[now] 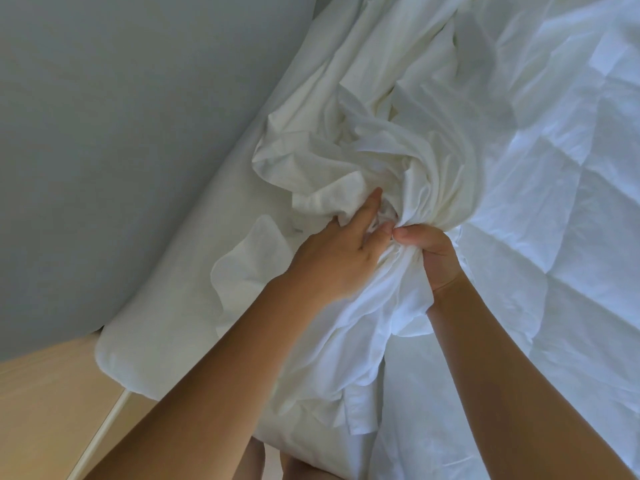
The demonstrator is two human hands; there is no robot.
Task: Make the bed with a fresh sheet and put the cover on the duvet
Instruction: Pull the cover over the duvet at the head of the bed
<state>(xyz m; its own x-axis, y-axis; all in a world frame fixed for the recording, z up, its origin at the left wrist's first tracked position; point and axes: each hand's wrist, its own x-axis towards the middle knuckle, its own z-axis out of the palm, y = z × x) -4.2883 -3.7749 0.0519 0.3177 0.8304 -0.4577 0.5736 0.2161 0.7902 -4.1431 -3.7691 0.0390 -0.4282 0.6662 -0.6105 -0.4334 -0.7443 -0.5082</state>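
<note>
Near the bed's point(156, 327) edge by the smooth grey wall point(121, 133), the right hand point(431, 259) clenches the soft, crumpled white cover point(381, 161) in a bunch, the left hand point(332, 259) hooking its fingers point(371, 204) into the folds beside the quilted duvet point(554, 174).

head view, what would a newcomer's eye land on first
The two hands meeting mid-frame: the right hand grips a twisted bunch of white fabric, and the left hand digs its fingers into the same bunch. A quilted white duvet spreads to the right, and a grey wall fills the upper left.
</note>
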